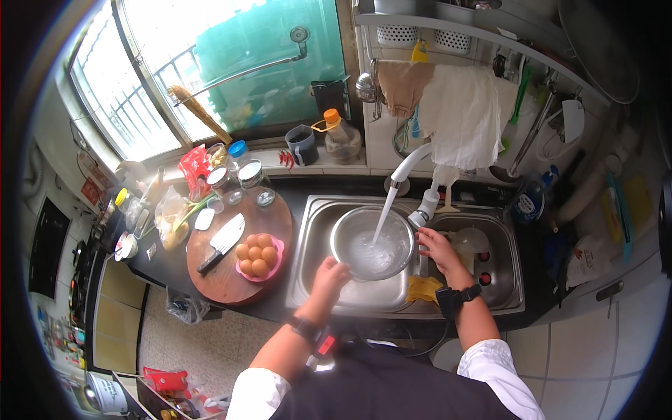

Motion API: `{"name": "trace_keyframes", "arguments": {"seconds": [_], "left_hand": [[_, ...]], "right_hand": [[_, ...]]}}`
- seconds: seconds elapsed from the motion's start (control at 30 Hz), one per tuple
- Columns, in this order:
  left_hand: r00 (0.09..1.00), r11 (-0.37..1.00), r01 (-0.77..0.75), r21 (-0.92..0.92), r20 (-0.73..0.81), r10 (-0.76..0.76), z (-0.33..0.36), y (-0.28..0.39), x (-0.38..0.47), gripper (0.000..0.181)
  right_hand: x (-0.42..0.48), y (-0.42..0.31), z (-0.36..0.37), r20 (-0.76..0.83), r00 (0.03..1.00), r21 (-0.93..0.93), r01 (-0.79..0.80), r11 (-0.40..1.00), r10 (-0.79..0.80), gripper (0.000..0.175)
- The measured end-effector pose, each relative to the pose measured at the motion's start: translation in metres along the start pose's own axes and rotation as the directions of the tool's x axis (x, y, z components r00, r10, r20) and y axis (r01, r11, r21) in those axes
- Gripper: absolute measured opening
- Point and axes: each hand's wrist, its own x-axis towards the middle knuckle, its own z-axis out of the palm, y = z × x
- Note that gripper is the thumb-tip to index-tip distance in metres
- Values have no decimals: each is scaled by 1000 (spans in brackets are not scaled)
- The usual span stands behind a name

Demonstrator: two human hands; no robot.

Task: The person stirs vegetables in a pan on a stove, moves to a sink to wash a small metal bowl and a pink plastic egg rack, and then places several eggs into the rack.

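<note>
A round metal bowl (344, 247) is over the left basin of the stainless steel sink (310, 283). Water pours into it from the white faucet (409, 163), and the pool inside is churned and bubbly. My left hand (329, 278) grips the bowl's near-left rim between thumb and fingers. To the right of the bowl, my right hand (440, 251) is held over the divider with its fingers apart and nothing in them. Its fingertips are just below a white nozzle (424, 210); whether they touch it is hard to tell.
Left of the sink, a round wooden chopping board (220, 283) bears a cleaver (228, 236) and a pink bowl (278, 257) of brown eggs (257, 254). A yellow cloth (422, 289) lies on the sink divider. Cloths (462, 110) hang behind the faucet. Jars (251, 173) stand beyond the board.
</note>
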Motion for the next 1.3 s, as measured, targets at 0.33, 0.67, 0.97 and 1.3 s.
{"name": "trace_keyframes", "arguments": {"seconds": [0.33, 0.67, 0.97, 1.3], "left_hand": [[1000, 1000, -11, -12, -14, 11, -3, -3, 4, 18], [1000, 999, -9, -36, -27, 8, -2, -4, 4, 18], [1000, 999, -10, -37, -14, 10, -1, -7, 7, 17], [1000, 999, -18, -34, -12, 18, 2, -12, 10, 16]], "right_hand": [[-3, 2, -1, -15, 1000, -7, 0, 1000, 0, 43], [-4, 3, -3, -15, 1000, -30, 14, 999, -15, 43], [-5, -1, -1, -20, 1000, -51, -1, 999, 0, 42], [0, -2, -6, 2, 1000, -44, -22, 999, 22, 41]]}}
